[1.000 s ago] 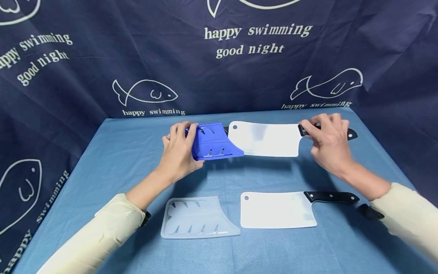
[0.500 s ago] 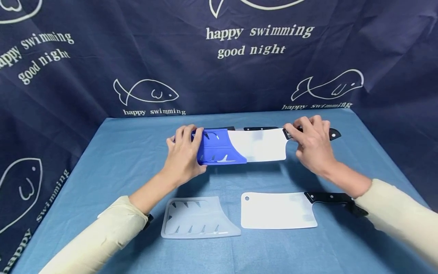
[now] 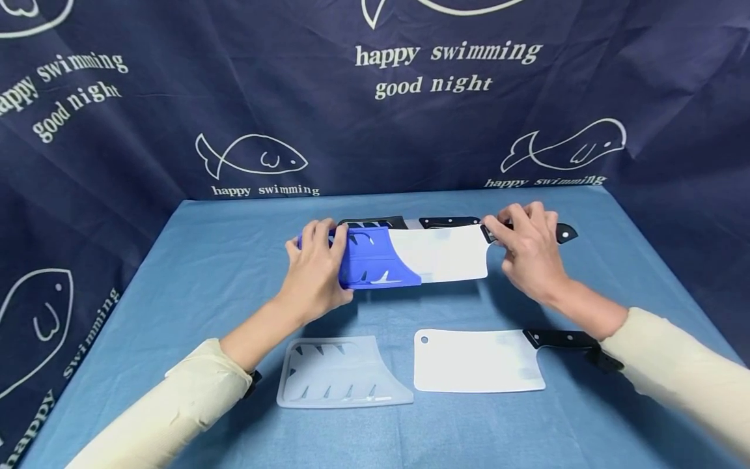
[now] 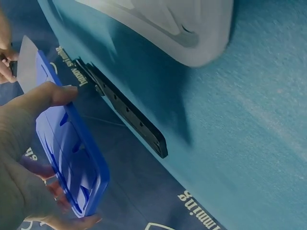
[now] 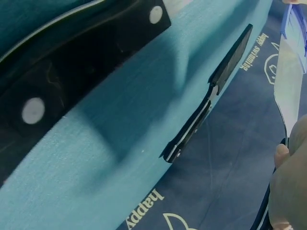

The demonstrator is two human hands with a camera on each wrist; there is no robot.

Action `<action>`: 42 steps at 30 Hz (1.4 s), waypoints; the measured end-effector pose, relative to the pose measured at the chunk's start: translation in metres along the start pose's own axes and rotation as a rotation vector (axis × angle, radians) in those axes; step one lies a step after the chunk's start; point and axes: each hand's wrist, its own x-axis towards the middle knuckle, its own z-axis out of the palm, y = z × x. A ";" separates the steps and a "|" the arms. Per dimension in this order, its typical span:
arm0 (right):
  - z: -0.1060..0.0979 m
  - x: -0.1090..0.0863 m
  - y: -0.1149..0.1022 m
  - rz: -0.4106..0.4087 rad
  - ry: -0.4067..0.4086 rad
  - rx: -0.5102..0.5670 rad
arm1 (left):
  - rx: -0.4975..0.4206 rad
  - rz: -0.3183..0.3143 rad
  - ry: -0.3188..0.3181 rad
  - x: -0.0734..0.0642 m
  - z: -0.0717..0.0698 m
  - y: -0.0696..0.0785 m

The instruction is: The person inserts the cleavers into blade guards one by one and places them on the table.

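Above the far part of the blue tablecloth (image 3: 234,260), a blue sheath (image 3: 381,257) is held up off the surface, its mouth turned toward the right hand (image 3: 527,251). In that mouth the blade of a cleaver (image 3: 448,254) appears to be seated; its end is hidden by the sheath, so the exact depth cannot be told, but a good part of the bright blade is left uncovered between mouth and handle. The closed end of the sheath is gripped by the left hand (image 3: 313,267) — thumb pressed on the near edge, fingers bent over the far one. By the right hand the cleaver's handle is grasped from above, the fingers curled about it; the underside of that grip is not fully shown.

Trouble could be caused by a blade pushed at a slant: its corner might be caught on the sheath wall, the sheath twisted, and the hold on its edges lost. The left thumb, judged to lie on the cutting-edge side, would be endangered if the blade were forced out there.

Just behind, a black sheath (image 3: 375,223) and a third knife's handle (image 3: 450,222) could be bumped if the held pair were lowered backward. Nearer, a translucent sheath (image 3: 342,372) and a second cleaver (image 3: 480,361) are laid end to end — just beside each other.
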 end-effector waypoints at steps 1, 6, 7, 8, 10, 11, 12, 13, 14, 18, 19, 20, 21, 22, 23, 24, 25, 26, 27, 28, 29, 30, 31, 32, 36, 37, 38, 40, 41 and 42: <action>0.000 -0.001 0.001 -0.001 0.001 0.005 | -0.002 0.000 -0.009 0.000 0.000 0.001; -0.002 -0.001 0.001 -0.011 -0.009 0.013 | 0.009 -0.015 -0.038 -0.001 -0.002 0.006; -0.002 -0.001 -0.001 -0.017 -0.011 0.013 | 0.007 -0.018 -0.041 0.000 -0.002 0.008; -0.001 0.001 -0.003 -0.022 -0.025 0.009 | 0.001 -0.018 -0.044 0.000 -0.002 0.011; 0.002 0.004 -0.011 -0.044 -0.049 0.009 | -0.024 -0.004 -0.054 0.003 -0.002 0.021; 0.004 0.006 -0.016 -0.050 -0.065 0.010 | -0.040 0.005 -0.058 0.004 -0.002 0.027; 0.006 0.008 -0.021 -0.056 -0.080 0.014 | -0.055 0.016 -0.063 0.006 -0.003 0.033; 0.008 0.010 -0.026 -0.061 -0.090 0.018 | -0.067 0.022 -0.068 0.008 -0.003 0.039; 0.010 0.013 -0.031 -0.062 -0.095 0.018 | -0.072 0.025 -0.068 0.010 -0.004 0.044; 0.014 0.022 -0.040 -0.046 -0.058 0.015 | -0.050 -0.007 -0.057 0.016 -0.005 0.054; 0.014 0.023 -0.041 -0.045 -0.056 0.008 | -0.047 -0.020 -0.058 0.017 -0.005 0.055; 0.014 0.024 -0.042 -0.042 -0.060 0.003 | -0.049 -0.028 -0.063 0.018 -0.005 0.055; 0.013 0.025 -0.042 -0.041 -0.071 -0.003 | -0.055 -0.033 -0.071 0.018 -0.005 0.054; 0.013 0.025 -0.042 -0.041 -0.087 -0.011 | -0.064 -0.038 -0.081 0.018 -0.005 0.054; 0.012 0.025 -0.043 -0.040 -0.106 -0.018 | -0.071 -0.042 -0.090 0.018 -0.005 0.053; 0.011 0.025 -0.043 -0.038 -0.124 -0.026 | -0.078 -0.044 -0.098 0.017 -0.004 0.052; 0.011 0.024 -0.043 -0.035 -0.139 -0.032 | -0.084 -0.044 -0.104 0.017 -0.004 0.052; 0.010 0.024 -0.043 -0.032 -0.153 -0.042 | -0.089 -0.041 -0.107 0.017 -0.003 0.052; 0.009 0.024 -0.042 -0.028 -0.165 -0.050 | -0.092 -0.038 -0.108 0.017 -0.003 0.052; 0.009 0.024 -0.043 -0.024 -0.172 -0.054 | -0.093 -0.036 -0.108 0.017 -0.002 0.051; 0.009 0.023 -0.043 -0.020 -0.177 -0.056 | -0.094 -0.034 -0.106 0.016 -0.002 0.051; 0.009 0.023 -0.043 -0.017 -0.180 -0.058 | -0.093 -0.032 -0.103 0.016 -0.001 0.051; 0.009 0.023 -0.043 -0.015 -0.181 -0.059 | -0.092 -0.029 -0.101 0.016 -0.001 0.050; 0.009 0.023 -0.043 -0.013 -0.181 -0.059 | -0.091 -0.026 -0.099 0.016 -0.001 0.050; 0.009 0.022 -0.042 -0.013 -0.168 -0.054 | -0.091 -0.024 -0.090 0.016 0.001 0.049; 0.010 0.022 -0.042 -0.014 -0.164 -0.053 | -0.092 -0.023 -0.087 0.016 0.001 0.049; 0.010 0.022 -0.042 -0.014 -0.160 -0.053 | -0.090 -0.020 -0.084 0.016 0.001 0.048; 0.010 0.022 -0.042 -0.014 -0.155 -0.051 | -0.088 -0.015 -0.079 0.016 0.002 0.047; 0.010 0.022 -0.042 -0.012 -0.155 -0.051 | -0.087 -0.013 -0.078 0.015 0.002 0.046; 0.010 0.022 -0.042 -0.009 -0.157 -0.051 | -0.089 -0.012 -0.078 0.015 0.002 0.046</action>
